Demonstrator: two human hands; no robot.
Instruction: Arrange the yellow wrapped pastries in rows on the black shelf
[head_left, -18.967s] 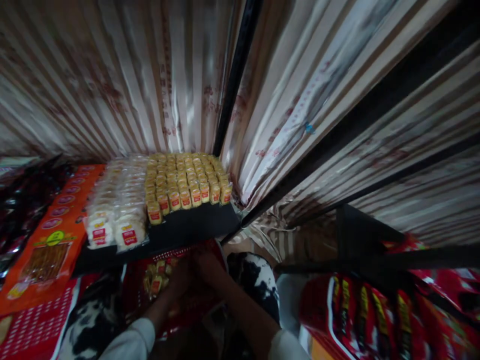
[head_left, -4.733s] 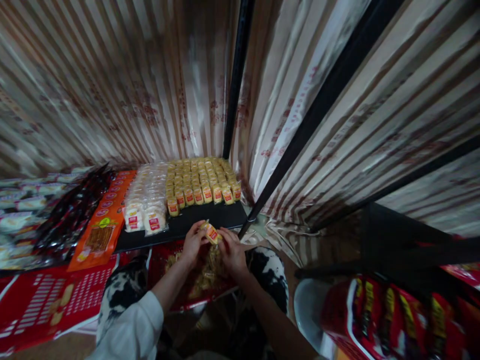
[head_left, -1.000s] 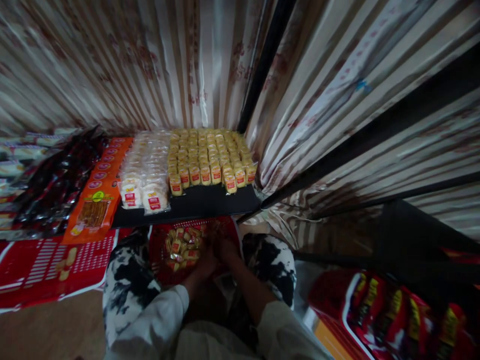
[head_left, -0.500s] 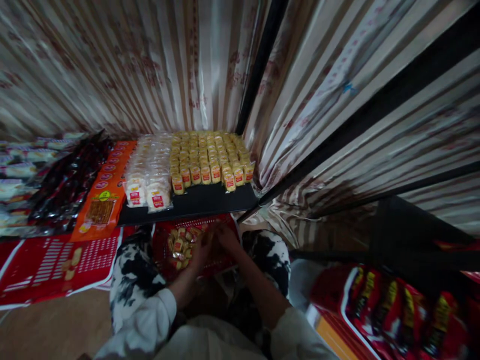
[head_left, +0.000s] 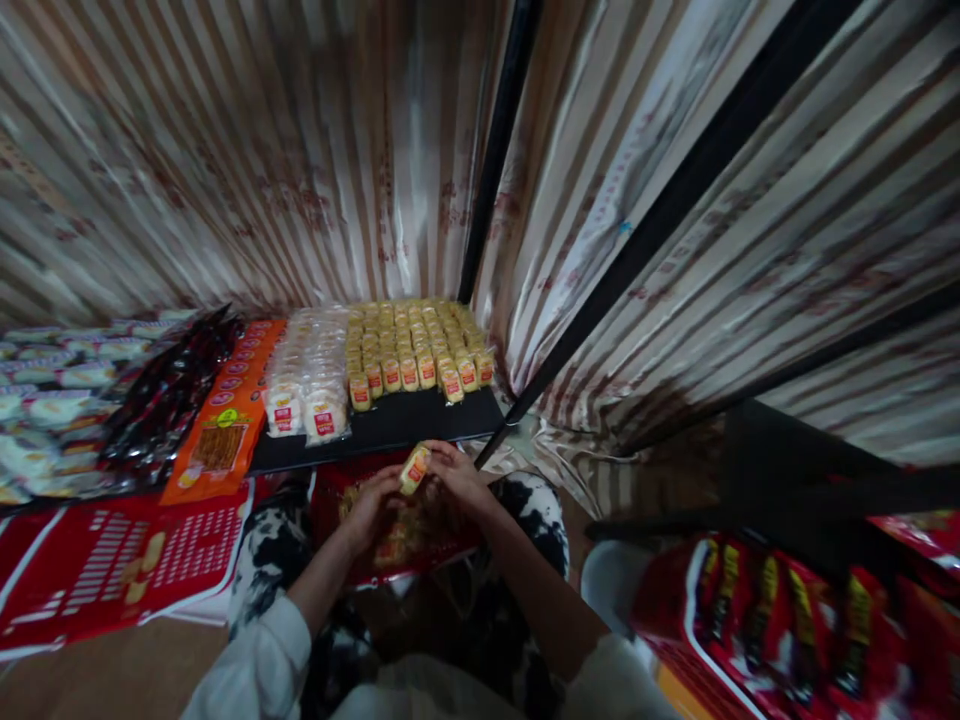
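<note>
A small yellow snack packet with a red label (head_left: 414,470) is held up between both hands above my lap. My left hand (head_left: 373,503) grips its left edge with the fingertips, and my right hand (head_left: 453,474) pinches it from the right. Beneath them, a red basket (head_left: 361,578) between my knees holds several loose packets of the same kind (head_left: 390,550), partly hidden by the hands. Beyond, on the black shelf (head_left: 390,425), stand close rows of matching yellow packets (head_left: 416,340). To their left are rows of white round snack packets (head_left: 304,370).
Further left on the shelf lie an orange snack packet (head_left: 225,420), dark shiny packets (head_left: 169,400) and white packets (head_left: 67,390). A black pole (head_left: 585,310) slants down beside the shelf's right end. Red packets fill a crate (head_left: 787,620) at the lower right.
My hands have come up from low in the basket, and the yellow packet now shows between them. The view has tilted slightly, so the shelf appears lower.
</note>
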